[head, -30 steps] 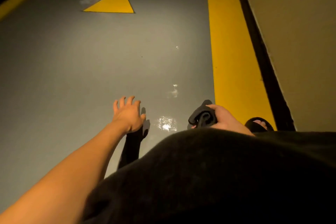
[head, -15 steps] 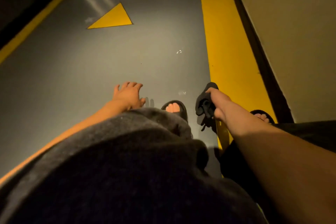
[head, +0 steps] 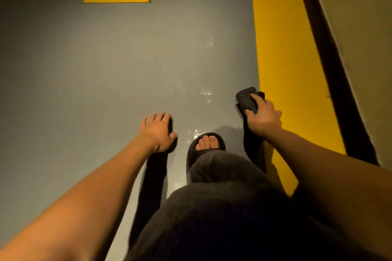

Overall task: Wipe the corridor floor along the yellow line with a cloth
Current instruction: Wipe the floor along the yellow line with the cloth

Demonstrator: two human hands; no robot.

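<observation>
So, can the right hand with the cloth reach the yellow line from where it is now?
Probably yes. The right hand holds the dark cloth just beside the yellow line, at its inner edge, and nothing lies between them. The slipper is off to the left, out of the way.

Dark bunched cloth being gripped at the grey corridor floor, sitting just beside the inner edge of the broad yellow line running along the right.
</observation>
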